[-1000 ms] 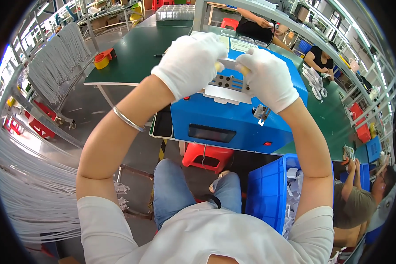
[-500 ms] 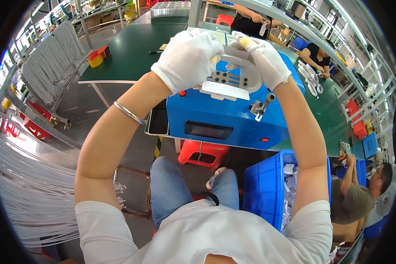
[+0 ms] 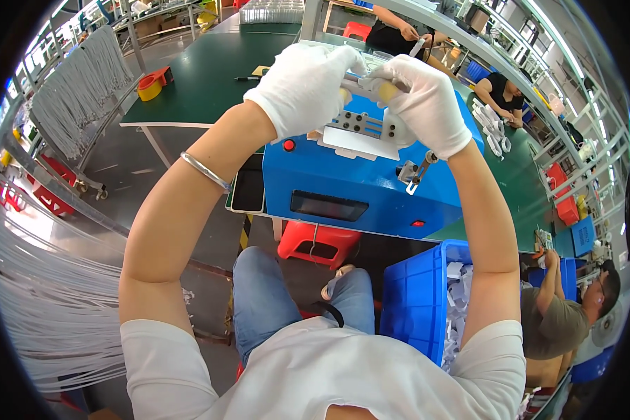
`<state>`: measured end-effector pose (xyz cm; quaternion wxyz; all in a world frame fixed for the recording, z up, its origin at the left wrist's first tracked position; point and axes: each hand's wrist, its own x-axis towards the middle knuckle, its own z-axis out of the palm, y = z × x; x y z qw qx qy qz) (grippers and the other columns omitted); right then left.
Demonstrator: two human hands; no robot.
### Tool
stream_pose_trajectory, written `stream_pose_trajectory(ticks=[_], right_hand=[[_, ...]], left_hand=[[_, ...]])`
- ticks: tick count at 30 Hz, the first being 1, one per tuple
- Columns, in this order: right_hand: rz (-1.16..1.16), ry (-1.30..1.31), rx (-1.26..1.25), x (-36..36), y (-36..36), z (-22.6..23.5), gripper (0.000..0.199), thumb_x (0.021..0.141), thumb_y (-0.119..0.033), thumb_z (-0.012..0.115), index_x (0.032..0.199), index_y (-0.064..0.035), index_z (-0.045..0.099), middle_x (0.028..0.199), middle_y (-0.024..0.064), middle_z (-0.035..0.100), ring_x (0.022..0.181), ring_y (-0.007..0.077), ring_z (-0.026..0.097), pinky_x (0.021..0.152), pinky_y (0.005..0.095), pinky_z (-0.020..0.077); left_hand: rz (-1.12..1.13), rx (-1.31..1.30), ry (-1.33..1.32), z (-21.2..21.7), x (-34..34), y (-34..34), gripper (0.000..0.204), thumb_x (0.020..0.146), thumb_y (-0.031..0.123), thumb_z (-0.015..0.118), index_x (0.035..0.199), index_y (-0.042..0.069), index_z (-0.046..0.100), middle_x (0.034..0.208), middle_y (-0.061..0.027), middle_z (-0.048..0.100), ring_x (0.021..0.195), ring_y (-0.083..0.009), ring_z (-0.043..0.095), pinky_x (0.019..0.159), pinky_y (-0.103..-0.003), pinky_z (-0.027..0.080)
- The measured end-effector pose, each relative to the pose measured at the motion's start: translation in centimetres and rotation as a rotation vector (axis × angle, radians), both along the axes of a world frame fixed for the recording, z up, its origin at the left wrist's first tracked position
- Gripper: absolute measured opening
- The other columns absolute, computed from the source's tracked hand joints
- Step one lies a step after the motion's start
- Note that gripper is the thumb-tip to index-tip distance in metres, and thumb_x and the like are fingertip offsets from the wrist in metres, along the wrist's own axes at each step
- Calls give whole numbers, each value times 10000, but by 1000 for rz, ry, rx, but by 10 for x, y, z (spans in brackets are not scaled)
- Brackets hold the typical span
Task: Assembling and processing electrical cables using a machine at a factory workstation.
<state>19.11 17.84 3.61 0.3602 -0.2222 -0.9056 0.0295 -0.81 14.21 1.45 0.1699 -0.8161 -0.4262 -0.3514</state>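
Both my hands wear white gloves with yellowish fingertips and are raised over the blue box-shaped machine (image 3: 392,189). My left hand (image 3: 306,85) has its fingers bent and pinched together at the machine's far side. Close to its right, my right hand (image 3: 427,101) is pinched too, thumb against fingers. Between them runs a thin pale grey-white piece (image 3: 359,85), gripped at both ends; its full shape is hidden by the gloves. Just nearer to me is a metal fixture plate (image 3: 357,123) with dark screws and slots, with a white flap (image 3: 360,145) below it.
A small lever clamp (image 3: 418,173) stands on the machine's right. Beside my right leg is a blue bin (image 3: 416,301) of white pieces. A yellow-and-red tape dispenser (image 3: 152,85) sits on the green table (image 3: 210,73). White cables (image 3: 56,301) hang at left. Co-workers sit at right and beyond.
My right hand has turned and come slightly nearer to me, now covering part of the fixture's right end. My left hand has shifted only a little. The view has tilted slightly.
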Motion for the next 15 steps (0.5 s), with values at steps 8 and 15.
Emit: stream_pose_trajectory(ticks=[8, 15], right_hand=[[-168, -237, 482, -7, -27, -7, 178, 778, 27, 574, 936, -31, 634, 857, 87, 594, 721, 176, 606, 678, 275, 486], [-127, -63, -458, -11, -11, 13, 142, 870, -191, 606, 869, -49, 611, 830, 48, 639, 724, 117, 608, 681, 263, 496]], left_hand=[[58, -80, 7, 2, 1, -4, 176, 793, 134, 603, 951, 56, 601, 788, -154, 657, 812, -317, 631, 786, -402, 485], [-4, -11, -33, -4, 0, 2, 130, 779, 104, 620, 899, 52, 616, 758, -147, 656, 734, -296, 645, 756, -387, 508]])
